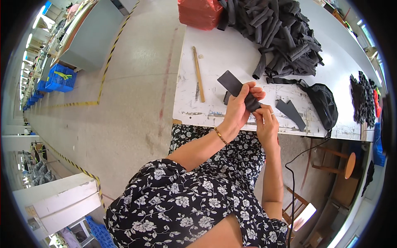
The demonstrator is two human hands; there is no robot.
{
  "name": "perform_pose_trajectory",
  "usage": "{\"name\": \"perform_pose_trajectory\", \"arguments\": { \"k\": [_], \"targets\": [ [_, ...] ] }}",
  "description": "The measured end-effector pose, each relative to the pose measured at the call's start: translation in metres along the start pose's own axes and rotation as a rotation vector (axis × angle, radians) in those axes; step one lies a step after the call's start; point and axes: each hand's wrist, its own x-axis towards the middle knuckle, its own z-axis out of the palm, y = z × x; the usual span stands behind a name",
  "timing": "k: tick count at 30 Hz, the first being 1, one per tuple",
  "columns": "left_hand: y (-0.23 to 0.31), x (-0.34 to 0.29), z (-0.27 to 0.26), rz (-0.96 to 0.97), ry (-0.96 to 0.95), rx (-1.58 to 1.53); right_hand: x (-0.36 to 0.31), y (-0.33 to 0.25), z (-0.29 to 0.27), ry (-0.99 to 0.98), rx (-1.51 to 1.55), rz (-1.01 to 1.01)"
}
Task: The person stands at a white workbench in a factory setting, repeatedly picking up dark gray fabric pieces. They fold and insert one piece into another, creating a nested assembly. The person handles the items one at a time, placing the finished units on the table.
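A dark grey fabric strip (230,82) is held above the front of the white table (231,45). My left hand (240,103) is closed round its middle, and its far end sticks out past the thumb. At the near end, my right hand (266,120) pinches the strip between thumb and fingers. Beneath my left hand a small dark piece (226,97) lies on the table, mostly hidden. Flat on the table to the right of my hands are loose dark grey fabric pieces (291,113). A large heap of rolled dark grey fabric pieces (285,37) covers the far part of the table.
A red plastic-wrapped bundle (200,14) stands at the far left corner. A wooden stick (198,74) lies on the table's left. To the right are a black mesh bag (324,105) and a bundle of dark strips (362,99). A wooden stool (349,165) stands below.
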Motion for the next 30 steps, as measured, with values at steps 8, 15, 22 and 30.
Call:
{"name": "perform_pose_trajectory", "arguments": {
  "k": [8,15,22,30],
  "targets": [
    [0.000,-0.001,-0.002,0.018,0.008,-0.002,0.001,-0.004,-0.001,-0.035,0.010,0.026],
    [0.002,0.010,-0.003,0.096,-0.085,0.070,0.000,-0.007,0.030,0.287,0.598,0.529],
    [0.015,0.007,0.002,-0.018,-0.219,0.070,0.010,-0.017,0.016,0.254,0.847,0.721],
    [0.051,0.016,-0.056,0.128,-0.180,0.067,0.008,-0.014,0.008,0.352,0.096,-0.037]
  ]
}}
